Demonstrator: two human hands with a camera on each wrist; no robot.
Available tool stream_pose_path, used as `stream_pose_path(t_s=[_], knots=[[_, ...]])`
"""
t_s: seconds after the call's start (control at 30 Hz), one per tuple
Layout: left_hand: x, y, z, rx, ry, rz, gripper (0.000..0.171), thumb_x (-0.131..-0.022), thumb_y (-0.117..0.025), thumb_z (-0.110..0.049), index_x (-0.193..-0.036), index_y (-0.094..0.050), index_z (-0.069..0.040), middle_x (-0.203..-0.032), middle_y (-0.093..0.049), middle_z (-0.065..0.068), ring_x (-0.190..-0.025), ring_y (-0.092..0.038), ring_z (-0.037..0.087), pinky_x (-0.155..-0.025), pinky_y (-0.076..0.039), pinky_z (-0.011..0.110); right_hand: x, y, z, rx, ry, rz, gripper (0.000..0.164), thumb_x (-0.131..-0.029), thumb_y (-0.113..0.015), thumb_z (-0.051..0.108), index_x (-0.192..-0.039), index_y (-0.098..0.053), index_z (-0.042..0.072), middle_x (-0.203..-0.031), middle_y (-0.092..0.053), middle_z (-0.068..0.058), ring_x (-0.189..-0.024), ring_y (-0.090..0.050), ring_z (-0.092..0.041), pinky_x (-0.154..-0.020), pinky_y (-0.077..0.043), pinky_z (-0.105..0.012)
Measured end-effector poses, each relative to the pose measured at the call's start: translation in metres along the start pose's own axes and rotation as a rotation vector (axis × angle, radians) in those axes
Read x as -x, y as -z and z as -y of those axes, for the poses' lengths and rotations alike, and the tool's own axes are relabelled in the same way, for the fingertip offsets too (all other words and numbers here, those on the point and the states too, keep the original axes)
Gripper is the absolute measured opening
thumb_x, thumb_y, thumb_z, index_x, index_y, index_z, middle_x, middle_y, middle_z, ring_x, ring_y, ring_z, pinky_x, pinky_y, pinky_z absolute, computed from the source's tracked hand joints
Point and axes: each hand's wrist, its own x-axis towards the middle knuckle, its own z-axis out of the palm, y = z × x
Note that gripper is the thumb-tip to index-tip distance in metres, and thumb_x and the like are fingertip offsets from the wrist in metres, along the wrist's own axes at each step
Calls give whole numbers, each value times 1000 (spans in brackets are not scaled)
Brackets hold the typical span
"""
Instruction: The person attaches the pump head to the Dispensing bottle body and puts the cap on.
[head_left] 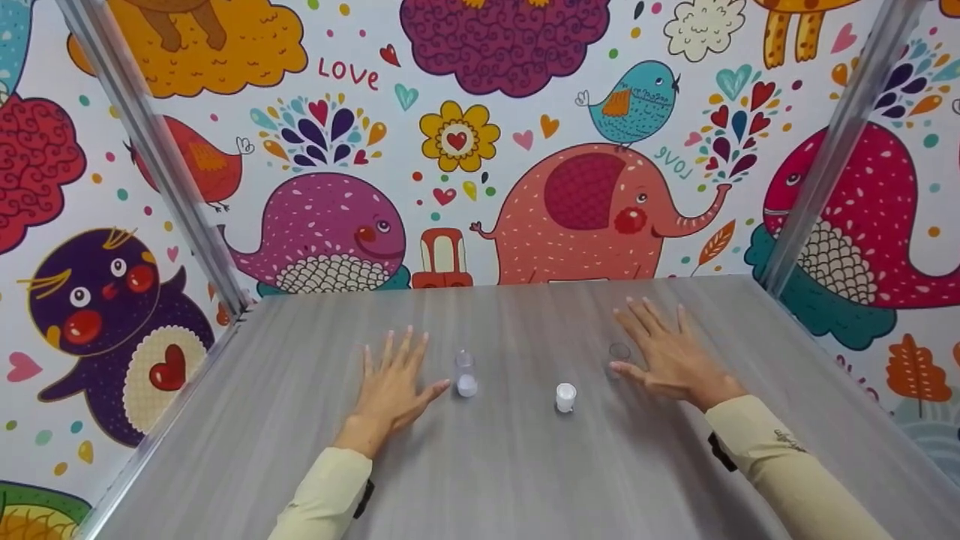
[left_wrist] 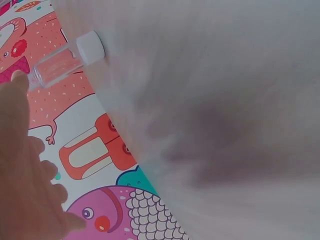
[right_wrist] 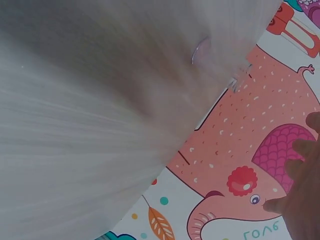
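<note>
The person's left hand is let go, with its fingers spread and nothing in it. The right hand is the same: fingers spread, holding nothing. The pictures do not make it clear whether the palms touch the desk.

A small, see-through bottle with a white bottom part stands upright just beside the left hand, near the thumb. A small, see-through, round cup is by the right thumb, which hides some of it; it is hard to tell if they touch. A small, white, round piece like a cap or tiny pot sits between the two hands, a little closer to the person than the cup.

The three things stand apart, and none is put on or in another. No hand is working on them now. This looks like a resting time, but whether it is the start or the end cannot be told.

The desk is grey with wood-like stripes. Past both hands is a white wall with bright cartoons, like a pink elephant and a purple whale. A shiny metal post rises beyond the left hand, and another metal post beyond the right.
</note>
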Motion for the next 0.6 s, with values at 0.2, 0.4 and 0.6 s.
stream_pose_path(t_s=[0.2, 0.4, 0.6], knots=[[2, -3, -4, 19, -10, -3, 85, -94, -52, -62, -159, -23, -15, -168, -18, 14, -154, -10, 45, -118, -2, 70, 1, -4, 5, -29, 26, -3, 91, -90, -58, 60, -158, -25, 9, -166, -21, -20, -152, -16, -45, -116, 0, -72], [7, -6, -8, 60, -20, -9, 87, -93, -54, -61, -160, -22, -14, -167, -19, 15, -154, -10, 44, -119, -4, 68, 4, -13, 9, -20, 33, -1, 94, -89, -59, 60, -159, -22, 9, -166, -22, -18, -153, -19, -42, -120, -6, -67], [9, -9, -11, 110, -9, 1, 92, -92, -50, -67, -160, -18, -15, -168, -17, 13, -155, -10, 43, -121, -9, 64, 7, -19, 13, -47, 50, -6, 93, -88, -62, 55, -158, -25, 6, -165, -24, -18, -153, -21, -41, -121, -11, -63]])
